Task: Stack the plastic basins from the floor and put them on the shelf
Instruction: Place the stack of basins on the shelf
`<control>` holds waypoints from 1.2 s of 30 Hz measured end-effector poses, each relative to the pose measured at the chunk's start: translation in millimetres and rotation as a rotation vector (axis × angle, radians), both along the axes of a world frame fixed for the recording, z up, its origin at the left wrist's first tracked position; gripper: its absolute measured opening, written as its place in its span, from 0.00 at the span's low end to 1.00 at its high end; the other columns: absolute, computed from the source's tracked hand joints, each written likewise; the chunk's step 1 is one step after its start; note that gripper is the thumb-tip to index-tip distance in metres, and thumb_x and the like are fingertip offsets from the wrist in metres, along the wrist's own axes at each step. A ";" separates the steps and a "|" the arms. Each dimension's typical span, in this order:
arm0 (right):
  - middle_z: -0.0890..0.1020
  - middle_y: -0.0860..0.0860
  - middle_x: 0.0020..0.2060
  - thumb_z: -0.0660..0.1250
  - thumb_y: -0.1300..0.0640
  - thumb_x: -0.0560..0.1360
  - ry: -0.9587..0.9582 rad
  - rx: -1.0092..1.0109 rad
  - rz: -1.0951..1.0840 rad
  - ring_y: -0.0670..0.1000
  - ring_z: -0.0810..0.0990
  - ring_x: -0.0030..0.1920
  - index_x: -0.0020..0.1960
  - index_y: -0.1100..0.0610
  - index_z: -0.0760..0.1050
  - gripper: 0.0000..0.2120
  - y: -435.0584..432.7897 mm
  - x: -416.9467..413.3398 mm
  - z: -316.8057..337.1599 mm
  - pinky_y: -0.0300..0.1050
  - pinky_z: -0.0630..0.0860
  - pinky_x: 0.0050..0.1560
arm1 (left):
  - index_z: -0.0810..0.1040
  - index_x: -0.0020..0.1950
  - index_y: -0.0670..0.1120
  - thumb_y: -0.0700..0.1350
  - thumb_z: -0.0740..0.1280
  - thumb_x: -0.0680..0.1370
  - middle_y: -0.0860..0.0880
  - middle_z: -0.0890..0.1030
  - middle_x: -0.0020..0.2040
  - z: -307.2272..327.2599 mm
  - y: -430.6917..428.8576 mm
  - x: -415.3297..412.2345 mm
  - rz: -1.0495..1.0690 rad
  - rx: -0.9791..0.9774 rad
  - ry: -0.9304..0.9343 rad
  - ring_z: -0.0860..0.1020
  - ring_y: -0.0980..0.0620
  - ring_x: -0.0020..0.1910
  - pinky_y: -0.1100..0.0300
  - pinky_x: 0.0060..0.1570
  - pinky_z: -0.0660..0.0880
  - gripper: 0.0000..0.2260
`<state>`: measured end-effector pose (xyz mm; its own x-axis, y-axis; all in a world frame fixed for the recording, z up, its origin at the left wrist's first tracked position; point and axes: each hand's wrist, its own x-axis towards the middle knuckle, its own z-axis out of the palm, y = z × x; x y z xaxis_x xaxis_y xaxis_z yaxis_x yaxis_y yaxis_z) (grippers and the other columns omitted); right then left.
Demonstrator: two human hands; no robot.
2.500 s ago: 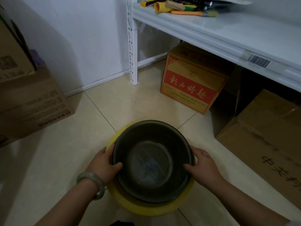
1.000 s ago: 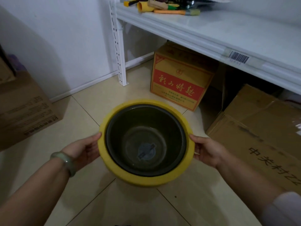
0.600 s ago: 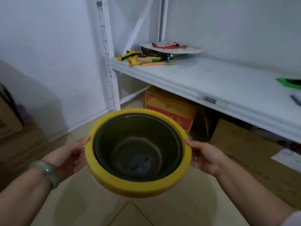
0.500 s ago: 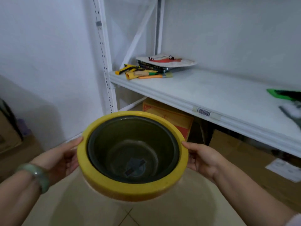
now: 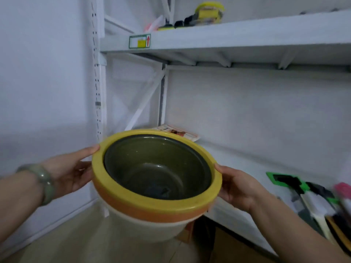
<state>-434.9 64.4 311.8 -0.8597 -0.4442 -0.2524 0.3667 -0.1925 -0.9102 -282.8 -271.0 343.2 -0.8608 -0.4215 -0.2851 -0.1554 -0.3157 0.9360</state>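
Note:
A stack of nested plastic basins (image 5: 155, 204) hangs in the air in front of the white shelf (image 5: 237, 160). A dark olive basin (image 5: 157, 168) sits inside a yellow one, with an orange rim and a cream basin showing below. My left hand (image 5: 70, 171) holds the stack's left rim, and my right hand (image 5: 239, 188) holds the right rim. The stack is about level with the lower shelf board and covers the board's left front part.
A flat printed packet (image 5: 178, 132) lies at the shelf's back left. Green, white and black tools (image 5: 307, 194) lie on the shelf at the right. An upper shelf (image 5: 228, 37) carries yellow and black items. The perforated white upright (image 5: 97, 88) stands at left.
Both hands lifted the basin stack from the floor up to shelf height. The view rose with them, so the upper shelf now shows.

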 end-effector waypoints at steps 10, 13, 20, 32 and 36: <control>0.80 0.56 0.33 0.66 0.57 0.75 0.046 0.021 -0.265 0.52 0.77 0.33 0.42 0.63 0.80 0.09 94.7 -51.3 38.2 0.39 0.78 0.24 | 0.78 0.50 0.44 0.46 0.70 0.72 0.49 0.82 0.35 24.0 89.2 -119.3 -0.099 0.097 0.093 0.79 0.56 0.26 0.68 0.23 0.76 0.09; 0.80 0.59 0.37 0.65 0.59 0.76 0.035 0.004 -0.310 0.54 0.80 0.34 0.47 0.65 0.78 0.09 118.1 -63.0 37.6 0.41 0.80 0.25 | 0.79 0.50 0.46 0.45 0.70 0.72 0.52 0.82 0.25 16.0 114.6 -146.1 -0.118 0.159 0.109 0.80 0.57 0.23 0.66 0.26 0.77 0.08; 0.84 0.58 0.31 0.64 0.60 0.77 0.012 -0.074 -0.403 0.52 0.84 0.28 0.47 0.65 0.78 0.08 150.1 -92.4 22.4 0.43 0.81 0.27 | 0.73 0.63 0.46 0.37 0.63 0.75 0.45 0.79 0.46 -9.0 159.3 -199.4 -0.134 0.263 0.206 0.76 0.50 0.41 0.57 0.43 0.74 0.17; 0.81 0.65 0.57 0.64 0.59 0.77 -0.011 -0.124 -0.484 0.59 0.81 0.50 0.61 0.69 0.76 0.18 162.8 -149.9 0.3 0.48 0.84 0.37 | 0.76 0.62 0.42 0.39 0.60 0.78 0.45 0.85 0.49 -33.8 173.9 -274.2 -0.156 0.154 0.313 0.83 0.50 0.43 0.57 0.42 0.80 0.14; 0.82 0.63 0.51 0.64 0.57 0.77 -0.028 -0.108 -0.560 0.58 0.81 0.45 0.58 0.67 0.78 0.16 160.4 -158.4 -7.7 0.47 0.83 0.33 | 0.77 0.60 0.44 0.42 0.63 0.77 0.47 0.84 0.50 -36.6 186.1 -290.1 -0.006 0.159 0.259 0.82 0.51 0.44 0.60 0.37 0.79 0.12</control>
